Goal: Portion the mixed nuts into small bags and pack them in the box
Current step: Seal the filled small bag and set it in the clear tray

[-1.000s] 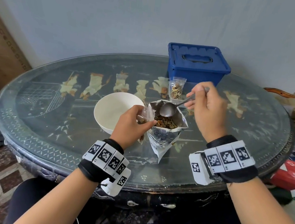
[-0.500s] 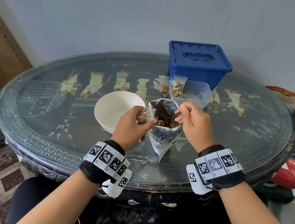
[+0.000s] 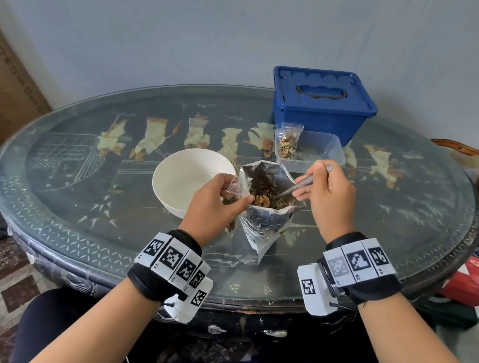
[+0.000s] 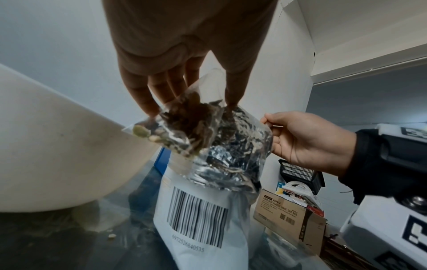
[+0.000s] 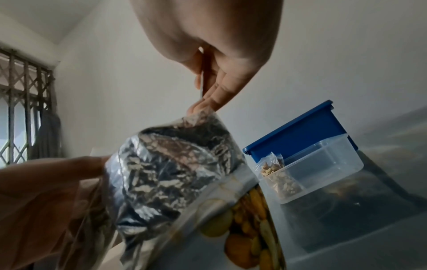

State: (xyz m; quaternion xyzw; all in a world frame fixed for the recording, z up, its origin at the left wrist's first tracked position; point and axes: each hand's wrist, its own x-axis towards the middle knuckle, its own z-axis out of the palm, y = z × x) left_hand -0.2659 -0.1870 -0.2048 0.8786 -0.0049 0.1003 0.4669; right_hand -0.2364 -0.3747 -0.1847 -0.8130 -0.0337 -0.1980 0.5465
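An open foil bag of mixed nuts point(image 3: 266, 223) stands at the table's middle, nuts showing at its mouth. My left hand point(image 3: 214, 205) pinches a small clear bag point(image 4: 184, 127) with a few nuts in it, held against the foil bag's point(image 4: 231, 155) left rim. My right hand point(image 3: 329, 197) grips a metal spoon point(image 3: 297, 186) by the handle; its bowl is down among the nuts and hidden. A filled small bag point(image 3: 287, 142) stands in a clear plastic box point(image 3: 325, 149). In the right wrist view the spoon handle point(image 5: 202, 85) runs between my fingers above the foil bag point(image 5: 173, 164).
A white bowl point(image 3: 184, 181) sits just left of my left hand. A blue lidded box point(image 3: 322, 101) stands shut behind the clear box, near the table's far edge. Cardboard and clutter lie beyond the table's right side.
My right hand lowered the spoon from above the foil bag into the nuts, then drew back a little to the right. The left hand kept its hold.
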